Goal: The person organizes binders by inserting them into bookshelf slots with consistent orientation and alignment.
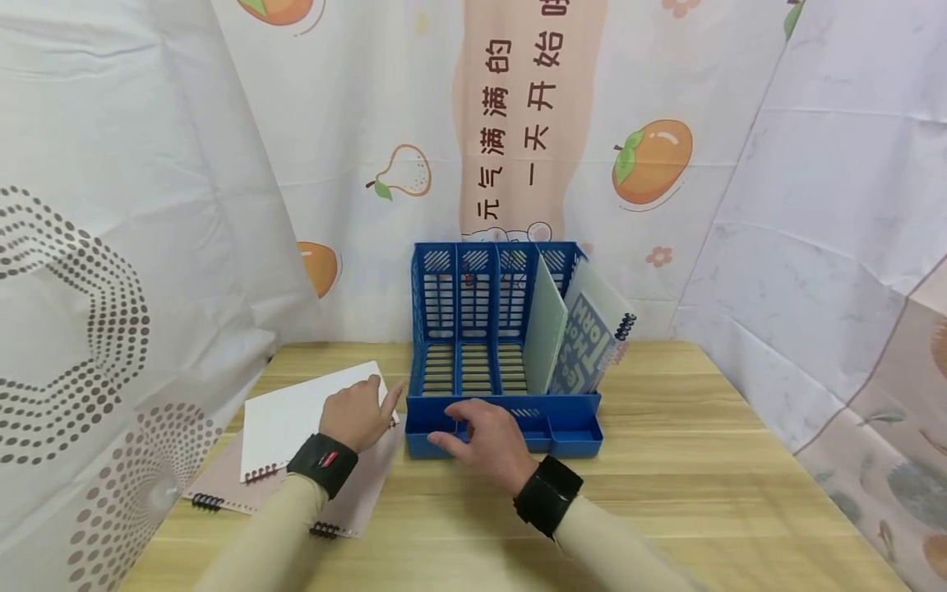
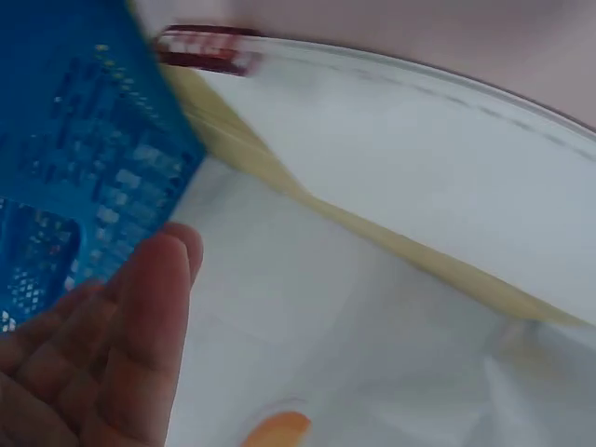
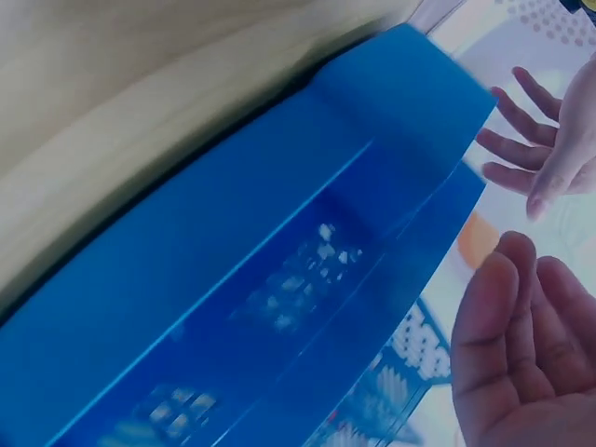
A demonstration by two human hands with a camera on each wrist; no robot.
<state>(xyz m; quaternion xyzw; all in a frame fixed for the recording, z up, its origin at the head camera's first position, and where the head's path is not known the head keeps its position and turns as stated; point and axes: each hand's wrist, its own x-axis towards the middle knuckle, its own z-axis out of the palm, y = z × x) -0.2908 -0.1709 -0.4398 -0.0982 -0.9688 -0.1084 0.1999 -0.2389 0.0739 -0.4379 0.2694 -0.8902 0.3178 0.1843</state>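
My left hand (image 1: 355, 413) hovers over a white spiral notebook (image 1: 296, 411), its fingers relaxed and holding nothing. Under that notebook lies a larger pinkish spiral notebook (image 1: 362, 493), partly covered. In front of the blue desk file rack (image 1: 473, 329) is my right hand (image 1: 488, 440), fingers loosely bent and free of any object, overlapping the rack's front tray. The right wrist view shows the rack's front tray (image 3: 214, 270) close by the right hand (image 3: 521, 354). In the rack's right slots stand a pale green notebook (image 1: 543, 329) and a grey-blue spiral notebook with large lettering (image 1: 584, 345).
The wooden table (image 1: 666, 460) holds the rack at its back middle and the notebooks at left. Behind and at both sides hang white printed curtains (image 1: 355, 99), close to the table's edges. The rack's front has small compartments (image 1: 573, 432).
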